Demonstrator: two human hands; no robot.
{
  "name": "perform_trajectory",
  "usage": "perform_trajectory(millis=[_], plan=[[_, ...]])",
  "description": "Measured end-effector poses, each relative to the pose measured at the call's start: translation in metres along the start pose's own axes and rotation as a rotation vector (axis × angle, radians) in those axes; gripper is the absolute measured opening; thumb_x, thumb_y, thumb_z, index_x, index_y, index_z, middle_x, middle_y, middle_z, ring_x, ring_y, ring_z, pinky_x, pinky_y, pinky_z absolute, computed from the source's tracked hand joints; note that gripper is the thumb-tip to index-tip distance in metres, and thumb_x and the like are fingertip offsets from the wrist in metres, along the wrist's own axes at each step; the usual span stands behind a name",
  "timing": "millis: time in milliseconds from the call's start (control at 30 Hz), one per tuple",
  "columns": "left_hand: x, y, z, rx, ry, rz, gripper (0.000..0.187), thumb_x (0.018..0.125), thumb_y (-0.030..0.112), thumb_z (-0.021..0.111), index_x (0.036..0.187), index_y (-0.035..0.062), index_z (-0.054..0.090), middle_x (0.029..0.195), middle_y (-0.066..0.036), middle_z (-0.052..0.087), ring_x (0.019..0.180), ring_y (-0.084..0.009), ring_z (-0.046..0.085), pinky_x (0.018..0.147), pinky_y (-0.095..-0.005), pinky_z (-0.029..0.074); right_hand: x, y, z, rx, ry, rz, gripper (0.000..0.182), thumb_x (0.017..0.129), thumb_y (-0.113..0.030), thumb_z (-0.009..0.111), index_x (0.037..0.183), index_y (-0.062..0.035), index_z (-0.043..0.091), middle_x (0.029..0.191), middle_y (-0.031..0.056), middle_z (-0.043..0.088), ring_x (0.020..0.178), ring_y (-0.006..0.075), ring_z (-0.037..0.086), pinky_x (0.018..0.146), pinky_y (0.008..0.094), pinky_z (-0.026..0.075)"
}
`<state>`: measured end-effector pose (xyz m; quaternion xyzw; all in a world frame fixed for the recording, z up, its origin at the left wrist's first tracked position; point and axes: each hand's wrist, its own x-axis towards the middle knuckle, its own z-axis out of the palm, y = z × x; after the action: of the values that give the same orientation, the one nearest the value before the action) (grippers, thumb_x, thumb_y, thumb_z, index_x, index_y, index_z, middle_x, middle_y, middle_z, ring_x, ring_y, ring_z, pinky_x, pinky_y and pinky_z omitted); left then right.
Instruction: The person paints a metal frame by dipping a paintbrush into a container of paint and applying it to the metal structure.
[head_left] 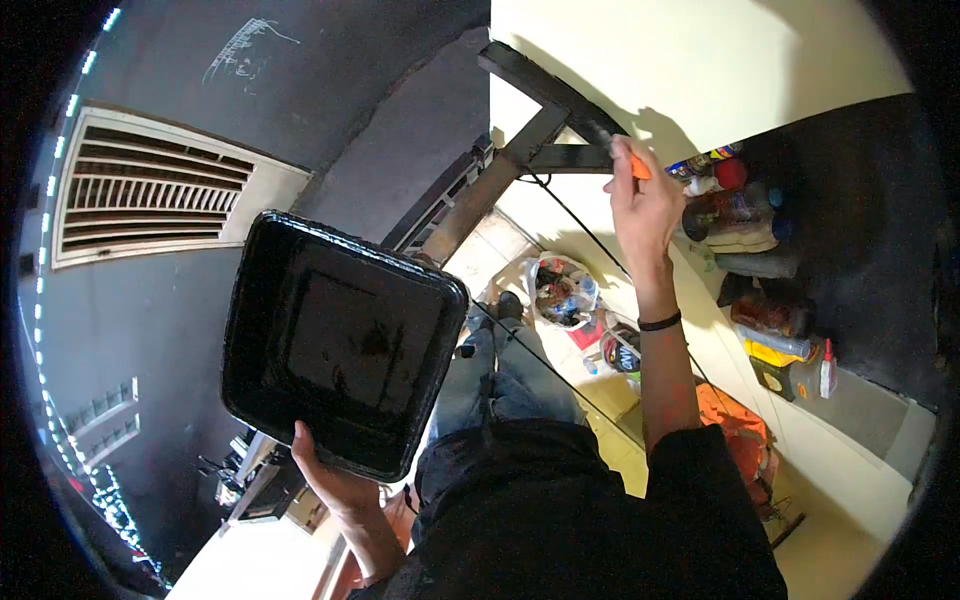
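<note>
My left hand (338,487) grips the lower edge of a square black paint tray (345,340), thumb over the rim. Dark, glossy paint coats the inside of the tray. My right hand (645,210) is closed around a paintbrush with an orange handle (639,166). Its bristle end lies at the black beam of a frame (575,105) against the pale wall; whether it touches is hard to make out. The frame has a slanting brace and a lower bar, with a dark cable hanging from it.
To the right, a dark shelf (860,240) carries several bottles and cans, with a yellow container (772,355) among them. Below are a white bag of rubbish (562,290) and an orange bag (735,430). A vent grille (160,185) is on the grey wall to the left.
</note>
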<state>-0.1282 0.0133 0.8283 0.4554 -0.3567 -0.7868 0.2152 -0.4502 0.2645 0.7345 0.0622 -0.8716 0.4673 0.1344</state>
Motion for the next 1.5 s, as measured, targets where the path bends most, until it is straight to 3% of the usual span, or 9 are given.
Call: perform_trajectory(millis=[133,300,400,667,900,1000,1100,1367,1500], plan=[[-0.001,-0.003,-0.008,-0.054,0.051,-0.011,0.067,0.096,0.048,0.055,0.146,0.0036,0.047,0.142,-0.013,0.055,0.127,-0.0313,0.055,0.108,-0.0467,0.042,0.014,0.016,0.009,-0.206,-0.012,-0.224,0.020,0.098,-0.016,0.066,0.112,-0.0027,0.071,0.101,0.0141,0.076,0.078,0.0242,0.075,0.064,0.0320,0.058],[-0.003,-0.009,-0.025,-0.046,0.058,-0.007,0.066,0.097,0.047,0.054,0.146,0.0041,0.047,0.142,-0.013,0.055,0.128,-0.0302,0.054,0.109,-0.0462,0.041,0.015,-0.005,-0.007,-0.003,0.057,-0.130,0.023,0.101,-0.019,0.063,0.114,-0.0023,0.071,0.082,0.0135,0.073,0.064,0.0181,0.072,0.055,0.0300,0.052],[-0.002,-0.016,-0.047,-0.065,0.039,0.004,0.065,0.098,0.046,0.053,0.146,0.0034,0.047,0.143,-0.013,0.055,0.129,-0.0297,0.053,0.110,-0.0455,0.040,0.021,0.027,-0.023,-0.287,-0.070,-0.258,0.027,0.103,-0.023,0.060,0.114,-0.0016,0.071,0.076,0.0115,0.071,0.061,0.0149,0.070,0.057,0.0290,0.052],[0.002,-0.053,-0.068,-0.126,0.060,-0.011,0.054,0.101,0.033,0.056,0.143,0.0005,0.047,0.139,-0.013,0.056,0.127,-0.0271,0.054,0.107,-0.0442,0.043,-0.034,-0.040,-0.093,0.079,0.092,0.119,0.043,0.109,-0.037,0.049,0.111,0.0013,0.067,0.073,0.0071,0.071,0.049,0.0066,0.054,0.045,0.0216,0.037],[-0.013,-0.089,-0.064,-0.140,-0.030,-0.070,0.058,0.098,0.021,0.064,0.148,0.0031,0.041,0.145,-0.012,0.052,0.134,-0.0264,0.048,0.113,-0.0431,0.036,-0.111,-0.109,-0.095,0.372,-0.072,0.288,0.054,0.111,-0.044,0.037,0.109,0.0039,0.062,0.067,0.0109,0.068,0.047,0.0104,0.055,0.046,0.0247,0.041],[-0.028,-0.086,-0.057,-0.113,-0.009,-0.183,0.066,0.098,0.019,0.065,0.154,0.0039,0.033,0.150,-0.013,0.047,0.138,-0.0240,0.043,0.116,-0.0402,0.031,-0.139,-0.144,-0.089,0.351,-0.256,0.198,0.048,0.111,-0.038,0.037,0.108,0.0039,0.060,0.063,0.0108,0.066,0.047,0.0123,0.056,0.048,0.0252,0.042],[-0.035,-0.093,-0.069,-0.177,-0.085,-0.115,0.065,0.099,0.015,0.064,0.153,0.0031,0.031,0.147,-0.013,0.048,0.137,-0.0227,0.043,0.115,-0.0382,0.032,-0.162,-0.167,-0.076,0.255,-0.431,-0.143,0.044,0.111,-0.034,0.037,0.106,0.0040,0.060,0.061,0.0107,0.065,0.047,0.0136,0.056,0.048,0.0242,0.042],[-0.060,-0.055,-0.113,-0.129,-0.105,0.118,0.068,0.099,0.015,0.065,0.153,0.0021,0.027,0.148,-0.013,0.045,0.137,-0.0217,0.042,0.115,-0.0365,0.032,-0.194,-0.238,-0.033,0.059,-0.666,-0.790,0.015,0.096,-0.013,0.067,0.101,0.0004,0.071,0.084,0.0116,0.074,0.063,0.0209,0.072,0.062,0.0271,0.054],[-0.077,-0.042,-0.137,-0.136,-0.046,0.218,0.068,0.098,0.014,0.065,0.153,0.0021,0.027,0.148,-0.012,0.046,0.136,-0.0210,0.043,0.114,-0.0365,0.033,-0.218,-0.253,-0.026,0.020,-0.650,-0.749,0.009,0.095,-0.007,0.067,0.100,-0.0020,0.072,0.081,0.0108,0.073,0.062,0.0230,0.072,0.057,0.0302,0.053]])
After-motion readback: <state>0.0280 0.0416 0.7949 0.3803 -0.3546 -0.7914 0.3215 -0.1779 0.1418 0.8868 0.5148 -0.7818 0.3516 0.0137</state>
